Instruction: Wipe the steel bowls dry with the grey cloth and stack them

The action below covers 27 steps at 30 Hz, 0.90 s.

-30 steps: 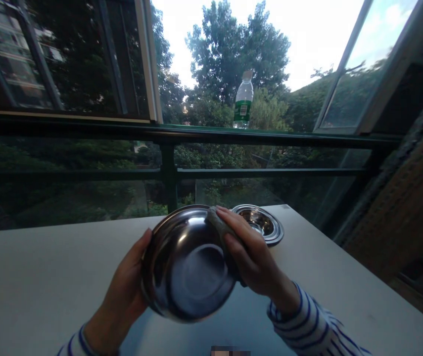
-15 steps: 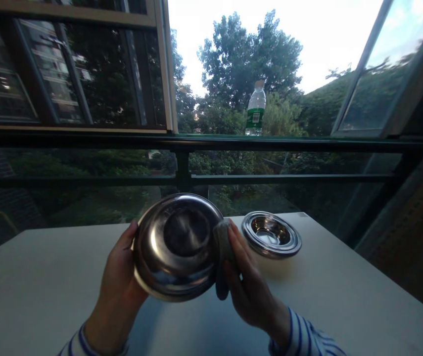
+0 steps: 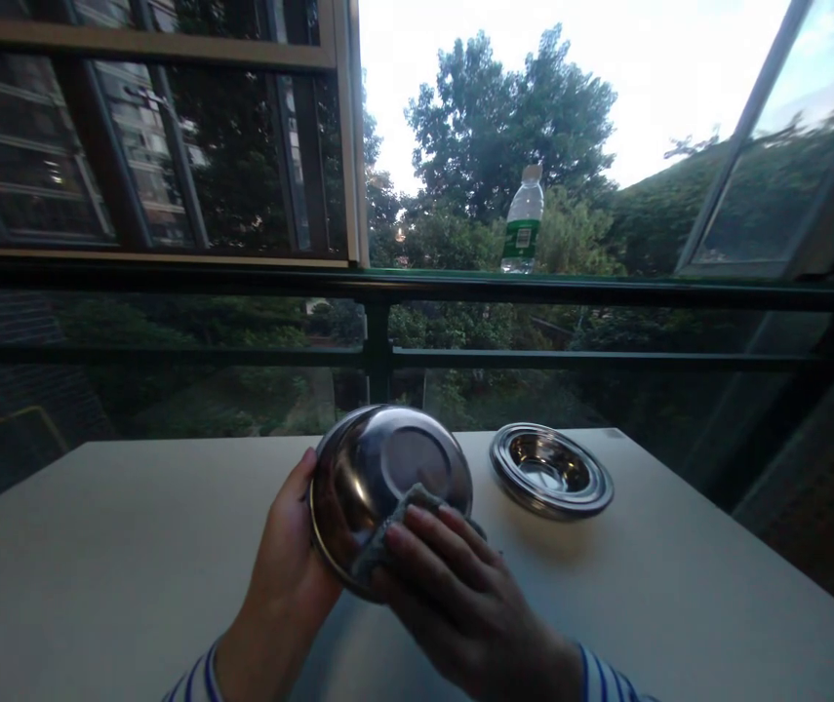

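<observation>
A shiny metal bowl (image 3: 362,458) is held up above the table, tilted so its rounded underside and flat base face me. My left hand (image 3: 289,556) grips its left rim, thumb at the edge and fingers hidden behind. Against the lower right of the underside, my right hand (image 3: 453,585) presses a grey-green cloth (image 3: 417,499), which is bunched beneath the fingers. To the right, apart from both hands, several metal dishes (image 3: 552,473) with wide rims appear stacked on the table.
The white table (image 3: 168,517) reaches to a dark green railing (image 3: 534,290) with glass panels. A clear plastic bottle (image 3: 523,222) with a green label stands on the railing ledge. A window frame (image 3: 349,127) stands at the left; trees are outside.
The bowl has turned and tilted in my left hand. My right hand has moved the cloth from the bowl's right edge down across its lower underside. The view has shifted left.
</observation>
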Tool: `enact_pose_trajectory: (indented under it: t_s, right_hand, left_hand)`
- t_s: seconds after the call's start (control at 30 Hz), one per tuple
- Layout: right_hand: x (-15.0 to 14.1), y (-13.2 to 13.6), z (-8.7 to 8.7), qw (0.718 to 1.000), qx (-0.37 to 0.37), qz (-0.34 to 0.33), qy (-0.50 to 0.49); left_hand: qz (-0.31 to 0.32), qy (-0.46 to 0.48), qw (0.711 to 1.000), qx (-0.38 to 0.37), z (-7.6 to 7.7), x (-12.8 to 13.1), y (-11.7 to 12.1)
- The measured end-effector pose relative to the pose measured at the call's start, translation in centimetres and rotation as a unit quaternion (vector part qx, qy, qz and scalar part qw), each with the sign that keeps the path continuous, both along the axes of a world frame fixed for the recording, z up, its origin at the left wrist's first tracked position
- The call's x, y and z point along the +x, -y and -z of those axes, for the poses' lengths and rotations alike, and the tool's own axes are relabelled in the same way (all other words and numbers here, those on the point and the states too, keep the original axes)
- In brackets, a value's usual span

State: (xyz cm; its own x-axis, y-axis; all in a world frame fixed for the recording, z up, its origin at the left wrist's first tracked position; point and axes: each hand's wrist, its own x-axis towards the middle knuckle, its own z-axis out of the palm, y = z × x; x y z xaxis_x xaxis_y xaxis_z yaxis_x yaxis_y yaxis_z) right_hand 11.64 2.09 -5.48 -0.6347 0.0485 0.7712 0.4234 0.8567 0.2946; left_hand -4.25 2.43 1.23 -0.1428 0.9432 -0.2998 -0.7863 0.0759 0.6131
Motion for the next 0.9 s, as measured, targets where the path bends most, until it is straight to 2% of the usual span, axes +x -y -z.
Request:
enact_pose_trajectory:
  t_s: [0.13,0.27,0.4,0.57,0.73,0.9]
  right_hand:
    - [-0.6,0.7,-1.5,1.000,0.000,-0.015,0.006]
    - [0.7,0.1,-1.9,0.998,-0.061,-0.017,-0.028]
    - [3.0,-1.1,-2.1,0.990,-0.106,0.056,-0.080]
    - [3.3,-1.1,-2.1,0.993,-0.069,0.096,-0.010]
    - [0.9,0.5,-1.8,0.992,-0.105,0.043,0.047]
    - [-0.1,1.3,-1.1,0.985,-0.165,-0.043,0.027]
  left_hand:
    - [-0.002,-0.008,1.000,-0.012,1.0,0.4,-0.4]
    - [-0.003,-0.009,1.000,0.000,1.7,0.2,-0.4]
    - [0.007,-0.001,1.000,0.001,1.7,-0.1,0.2]
    - [0.008,-0.005,1.000,-0.001,2.4,-0.8,1.0]
    - [0.005,-0.001,1.000,-0.015,3.3,-1.7,2.2]
    - [0.011,0.028,0.999,-0.045,4.3,-2.4,3.4]
